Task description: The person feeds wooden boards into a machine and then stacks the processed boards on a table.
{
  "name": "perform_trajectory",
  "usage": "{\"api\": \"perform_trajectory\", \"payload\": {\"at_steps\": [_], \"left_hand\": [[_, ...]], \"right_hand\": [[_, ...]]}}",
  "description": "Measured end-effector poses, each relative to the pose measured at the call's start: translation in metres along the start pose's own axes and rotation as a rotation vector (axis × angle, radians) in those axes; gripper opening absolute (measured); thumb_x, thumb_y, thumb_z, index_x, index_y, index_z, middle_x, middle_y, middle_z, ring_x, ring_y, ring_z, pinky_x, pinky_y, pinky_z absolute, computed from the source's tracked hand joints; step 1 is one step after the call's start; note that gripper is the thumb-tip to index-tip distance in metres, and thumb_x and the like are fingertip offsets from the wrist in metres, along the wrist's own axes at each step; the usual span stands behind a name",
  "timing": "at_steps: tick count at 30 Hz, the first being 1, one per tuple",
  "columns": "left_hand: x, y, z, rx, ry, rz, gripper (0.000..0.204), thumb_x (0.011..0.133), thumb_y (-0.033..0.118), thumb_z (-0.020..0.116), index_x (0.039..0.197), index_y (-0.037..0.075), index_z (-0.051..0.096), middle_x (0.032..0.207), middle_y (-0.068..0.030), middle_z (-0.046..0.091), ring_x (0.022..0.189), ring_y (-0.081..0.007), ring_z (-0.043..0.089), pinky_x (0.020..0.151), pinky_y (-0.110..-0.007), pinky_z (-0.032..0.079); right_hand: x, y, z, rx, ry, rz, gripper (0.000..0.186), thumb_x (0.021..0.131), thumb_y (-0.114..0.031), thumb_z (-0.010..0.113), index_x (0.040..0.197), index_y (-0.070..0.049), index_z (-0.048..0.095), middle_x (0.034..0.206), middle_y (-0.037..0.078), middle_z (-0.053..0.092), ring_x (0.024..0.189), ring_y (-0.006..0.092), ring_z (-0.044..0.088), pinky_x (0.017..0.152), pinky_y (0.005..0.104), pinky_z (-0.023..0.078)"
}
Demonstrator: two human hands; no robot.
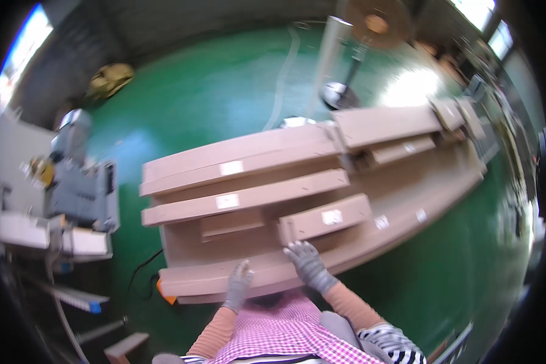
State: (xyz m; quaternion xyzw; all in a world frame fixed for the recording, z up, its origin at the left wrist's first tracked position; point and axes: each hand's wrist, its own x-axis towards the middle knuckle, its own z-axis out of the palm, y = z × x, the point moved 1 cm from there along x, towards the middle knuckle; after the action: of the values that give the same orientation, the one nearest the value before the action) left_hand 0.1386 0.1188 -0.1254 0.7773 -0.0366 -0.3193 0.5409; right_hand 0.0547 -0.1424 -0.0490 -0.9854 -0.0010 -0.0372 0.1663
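My left hand (239, 285), in a grey work glove, is at the near long cardboard box (194, 276), its fingers stretched forward over the top. To its right my right hand (309, 265), gloved the same way, has its fingers extended, with the tips close to the near left corner of a shorter cardboard box (327, 219) with a white label. Whether those fingertips touch the shorter box I cannot tell. Neither hand holds anything that I can see. Beyond them lies another long labelled box (255, 197), with a lower flat carton (232, 224) partly beneath it.
More long cartons (242, 159) line the far side, and others (387, 126) lie at the far right. A pedestal fan (376, 24) stands on the green floor (194, 91) beyond. Grey machinery (76, 191) is at the left. A dark cable (142, 267) runs beside the stack.
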Motion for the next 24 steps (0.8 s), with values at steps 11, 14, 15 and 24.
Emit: {"api": "perform_trajectory", "payload": {"at_steps": [11,14,15,24], "left_hand": [[-0.022,0.06,-0.26,-0.835,0.519,0.134,0.044,0.088,0.01,0.068,0.129,0.003,0.054,0.12,-0.0101,0.062,0.104,-0.0167,0.062,0.09,-0.028,0.051],[-0.036,0.054,-0.344,-0.94,0.713,0.247,0.039,0.09,0.013,0.066,0.127,0.005,0.056,0.119,-0.0091,0.062,0.102,-0.0197,0.063,0.093,-0.035,0.051],[-0.042,0.053,-0.37,-0.937,0.76,0.266,0.038,0.091,0.011,0.065,0.127,0.005,0.056,0.119,-0.0095,0.062,0.103,-0.0202,0.063,0.093,-0.035,0.05],[-0.102,0.016,-0.551,-0.671,1.138,0.549,0.033,0.09,-0.002,0.062,0.122,-0.001,0.057,0.113,-0.0088,0.063,0.104,-0.016,0.06,0.099,-0.028,0.046]], "right_hand": [[0.064,-0.174,0.044,0.243,-0.342,-0.261,0.035,0.077,-0.012,0.062,0.111,-0.01,0.063,0.104,0.015,0.066,0.096,0.0344,0.062,0.087,0.0456,0.049],[0.099,-0.203,0.046,0.266,-0.364,-0.301,0.033,0.077,-0.012,0.062,0.11,-0.01,0.064,0.103,0.015,0.066,0.094,0.0338,0.062,0.085,0.045,0.05],[0.112,-0.215,0.044,0.243,-0.335,-0.347,0.032,0.077,-0.012,0.062,0.109,-0.01,0.064,0.103,0.014,0.066,0.095,0.0331,0.062,0.085,0.0447,0.05],[0.213,-0.337,0.056,0.297,-0.281,-0.406,0.031,0.078,-0.014,0.064,0.108,-0.007,0.066,0.104,0.016,0.067,0.097,0.035,0.063,0.088,0.043,0.05]]}}
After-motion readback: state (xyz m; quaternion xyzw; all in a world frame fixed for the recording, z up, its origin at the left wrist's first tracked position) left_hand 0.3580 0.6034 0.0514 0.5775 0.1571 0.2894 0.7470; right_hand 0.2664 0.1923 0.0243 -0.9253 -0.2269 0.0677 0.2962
